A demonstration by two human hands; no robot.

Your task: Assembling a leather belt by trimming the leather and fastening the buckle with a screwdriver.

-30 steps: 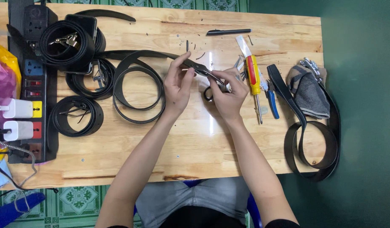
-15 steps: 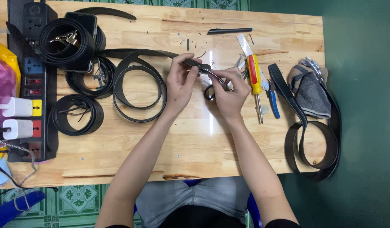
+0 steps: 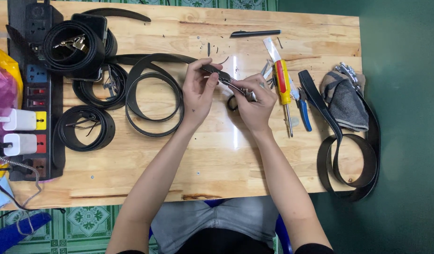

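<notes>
Over the middle of a wooden table, my left hand pinches the free end of a black belt whose loops lie to its left. My right hand grips the belt's metal buckle just right of the left fingertips. Both hands meet at the belt end, slightly above the tabletop. A small dark ring lies under my right hand, partly hidden.
Several coiled black belts and a black power strip with white chargers lie left. A red-and-yellow screwdriver, blue-handled pliers, a black pen, a grey cloth and another belt lie right.
Both hands shifted slightly while working the belt end and buckle; my left fingers closed further over the strap tip. Nothing else on the table moved.
</notes>
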